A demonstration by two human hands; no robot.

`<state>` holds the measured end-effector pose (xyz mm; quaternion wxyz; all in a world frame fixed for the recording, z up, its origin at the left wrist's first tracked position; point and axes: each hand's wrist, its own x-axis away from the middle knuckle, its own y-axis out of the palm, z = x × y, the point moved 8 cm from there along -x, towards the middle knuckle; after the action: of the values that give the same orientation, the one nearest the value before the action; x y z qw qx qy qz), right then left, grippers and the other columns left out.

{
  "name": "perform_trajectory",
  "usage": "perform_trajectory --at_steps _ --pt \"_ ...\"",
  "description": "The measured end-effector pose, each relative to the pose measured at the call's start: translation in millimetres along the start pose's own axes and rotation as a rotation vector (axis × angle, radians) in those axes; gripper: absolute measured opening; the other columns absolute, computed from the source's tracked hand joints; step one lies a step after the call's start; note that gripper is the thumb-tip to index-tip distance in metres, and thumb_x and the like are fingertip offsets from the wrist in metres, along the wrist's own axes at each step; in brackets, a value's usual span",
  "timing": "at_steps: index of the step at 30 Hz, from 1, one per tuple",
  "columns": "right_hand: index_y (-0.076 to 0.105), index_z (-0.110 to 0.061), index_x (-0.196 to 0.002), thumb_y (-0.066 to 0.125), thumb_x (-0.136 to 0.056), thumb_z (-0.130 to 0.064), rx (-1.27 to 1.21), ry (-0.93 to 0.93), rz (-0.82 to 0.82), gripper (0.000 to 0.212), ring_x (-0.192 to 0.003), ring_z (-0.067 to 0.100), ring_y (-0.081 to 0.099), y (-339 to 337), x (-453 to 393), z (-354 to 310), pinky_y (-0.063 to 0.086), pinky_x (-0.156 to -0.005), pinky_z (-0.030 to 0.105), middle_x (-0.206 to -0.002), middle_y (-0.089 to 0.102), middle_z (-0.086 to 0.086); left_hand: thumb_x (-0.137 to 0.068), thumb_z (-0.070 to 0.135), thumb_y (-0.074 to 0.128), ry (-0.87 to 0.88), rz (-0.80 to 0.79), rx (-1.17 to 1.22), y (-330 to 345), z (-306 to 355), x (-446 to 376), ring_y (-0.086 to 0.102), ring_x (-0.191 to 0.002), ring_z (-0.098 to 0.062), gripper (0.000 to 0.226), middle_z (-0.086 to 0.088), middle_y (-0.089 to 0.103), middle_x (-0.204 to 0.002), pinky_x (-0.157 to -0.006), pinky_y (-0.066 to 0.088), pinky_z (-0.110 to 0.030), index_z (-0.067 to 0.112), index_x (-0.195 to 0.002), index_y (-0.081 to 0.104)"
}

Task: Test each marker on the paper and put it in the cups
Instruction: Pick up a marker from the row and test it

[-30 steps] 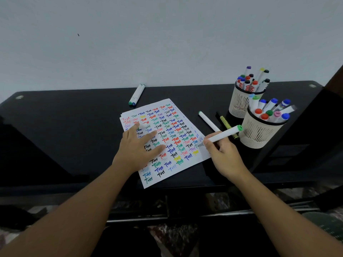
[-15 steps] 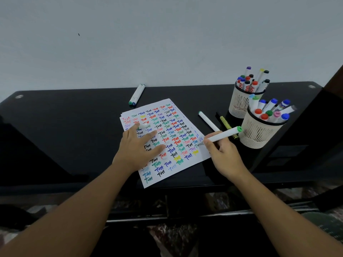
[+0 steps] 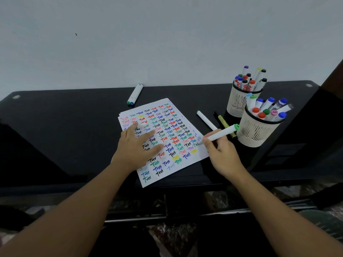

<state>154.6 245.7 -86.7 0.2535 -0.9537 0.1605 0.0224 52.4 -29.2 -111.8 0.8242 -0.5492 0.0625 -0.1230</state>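
Note:
A white paper (image 3: 178,160) covered in coloured "Test" marks lies on the black table (image 3: 65,127). My left hand (image 3: 137,149) presses flat on it, fingers spread. My right hand (image 3: 220,154) grips a white marker with a green end (image 3: 222,133), its tip touching the paper's right edge. Two cream mesh cups, the near cup (image 3: 254,134) and the far cup (image 3: 239,102), stand at the right, both full of markers.
Two white markers (image 3: 135,94) lie side by side behind the paper. Another white marker (image 3: 206,120) and a yellow-green pen (image 3: 223,122) lie between the paper and the cups. A grey wall rises behind the table; the near edge runs below my wrists.
My right hand has shifted the marker tip very slightly along the paper's right edge. My left hand has stayed put.

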Motion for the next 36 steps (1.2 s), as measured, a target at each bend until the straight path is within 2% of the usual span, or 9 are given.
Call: perform_trajectory --at_steps 6,11,17,20,24,28,31,33,36 --pt "0.061 -0.030 -0.107 0.056 -0.107 -0.031 0.000 -0.010 -0.004 0.006 -0.086 0.008 0.062 0.2 -0.5 -0.7 0.047 -0.071 0.026 -0.095 0.067 -0.006 -0.075 0.091 0.042 0.014 0.020 0.019 -2.1 1.7 0.5 -0.003 -0.152 -0.024 0.084 0.005 0.004 -0.165 -0.123 0.016 -0.056 0.050 -0.148 0.041" --pt "0.063 -0.029 -0.105 0.059 -0.105 -0.028 -0.132 -0.025 0.087 0.004 -0.082 0.005 0.061 -6.6 -1.6 -1.2 0.052 -0.075 0.031 -0.089 0.065 -0.013 -0.079 0.076 0.063 0.073 0.119 0.144 -11.7 8.9 9.1 -0.002 -0.150 -0.020 0.074 0.010 0.000 -0.163 -0.119 0.023 -0.055 0.045 -0.144 0.049" --pt "0.066 -0.033 -0.111 0.056 -0.107 -0.018 -0.180 -0.106 0.032 0.018 -0.072 0.018 0.061 0.1 -1.5 -7.3 0.056 -0.074 0.035 -0.078 0.063 -0.007 -0.087 0.043 0.077 -0.075 0.248 0.407 -35.7 -12.3 2.2 0.028 -0.145 -0.022 0.080 0.007 0.002 -0.157 -0.113 0.040 -0.038 0.038 -0.154 0.033" --pt "0.064 -0.030 -0.118 0.052 -0.105 -0.003 -0.079 -0.168 -0.017 0.032 -0.082 0.013 0.064 2.6 -0.7 -9.7 0.055 -0.079 0.028 -0.088 0.068 -0.002 -0.090 0.035 0.075 -0.103 0.318 0.389 -40.9 -22.5 -7.6 0.041 -0.134 -0.020 0.080 0.004 0.013 -0.150 -0.104 0.051 -0.039 0.030 -0.156 0.032" --pt "0.054 -0.036 -0.142 0.052 -0.098 0.008 -0.053 -0.140 -0.086 0.062 -0.098 0.009 0.065 5.4 -2.3 -8.7 0.053 -0.087 0.020 -0.114 0.068 -0.010 -0.092 0.049 0.068 -0.144 0.297 0.270 -26.7 -29.5 -15.2 0.047 -0.124 -0.018 0.078 0.000 0.022 -0.144 -0.098 0.052 -0.040 0.029 -0.157 0.031" --pt "0.048 -0.043 -0.150 0.039 -0.107 -0.002 -0.157 -0.025 -0.120 0.060 -0.116 -0.003 0.060 10.3 -7.0 -0.9 0.046 -0.098 0.014 -0.126 0.067 -0.015 -0.098 0.051 0.057 -0.091 0.292 0.153 -23.6 -23.8 -20.3 0.039 -0.129 -0.020 0.053 -0.001 0.034 -0.141 -0.104 0.045 -0.043 0.034 -0.148 0.049" --pt "0.056 -0.040 -0.145 0.036 -0.105 -0.020 -0.271 -0.036 -0.121 0.049 -0.128 0.002 0.056 9.0 -5.2 -2.3 0.041 -0.109 0.024 -0.129 0.067 -0.009 -0.103 0.039 0.052 -0.013 0.337 0.104 -26.9 -17.0 -19.1 0.040 -0.112 -0.015 0.034 0.003 0.045 -0.123 -0.096 0.045 -0.038 0.032 -0.135 0.060" --pt "0.060 -0.043 -0.140 0.040 -0.109 -0.034 -0.274 -0.056 -0.108 0.037 -0.122 0.005 0.061 8.0 -6.2 -5.7 0.046 -0.104 0.030 -0.126 0.069 -0.010 -0.104 0.032 0.053 0.020 0.356 0.117 -28.0 -14.7 -17.6 0.041 -0.106 -0.015 0.027 0.006 0.048 -0.113 -0.091 0.046 -0.038 0.030 -0.128 0.062" --pt "0.054 -0.053 -0.138 0.049 -0.111 -0.028 -0.267 -0.071 -0.077 0.037 -0.088 0.010 0.069 7.6 -13.2 -18.5 0.055 -0.085 0.031 -0.120 0.071 -0.006 -0.103 0.025 0.055 0.077 0.376 0.142 -28.8 -11.1 -15.2 0.046 -0.105 -0.015 0.022 0.005 0.054 -0.111 -0.088 0.049 -0.039 0.027 -0.123 0.065"
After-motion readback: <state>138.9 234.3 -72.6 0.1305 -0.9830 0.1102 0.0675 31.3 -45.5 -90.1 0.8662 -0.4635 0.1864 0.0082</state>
